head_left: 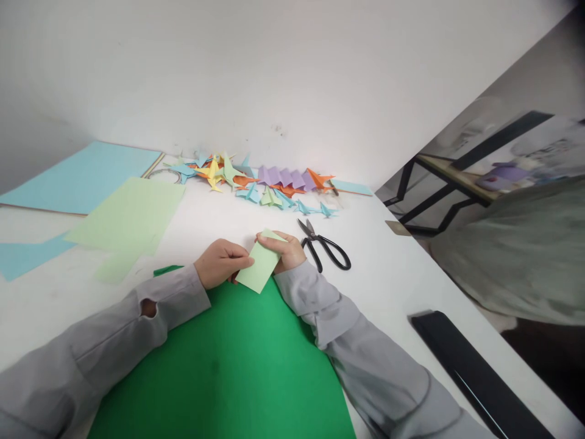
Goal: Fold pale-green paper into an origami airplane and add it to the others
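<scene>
A small pale green sheet of paper [260, 266] is held up between my two hands, tilted toward me. My left hand [222, 262] pinches its left edge between thumb and fingers. On the upper right side, my right hand [289, 249] grips it, thumb on the front and fingers behind. Beneath my wrists spreads a large green surface [219, 360]. Just right of my right hand lie black-handled scissors [322, 244], their blades slightly apart and pointing away from me.
Folded paper figures [212, 174] and a purple pleated strip [283, 177] line the wall. Blue sheets [86, 174] and light green paper [132, 213] lie left. A long black object [461, 372] rests at right. Past the table edge, a person's grey-green clothing [521, 250] shows.
</scene>
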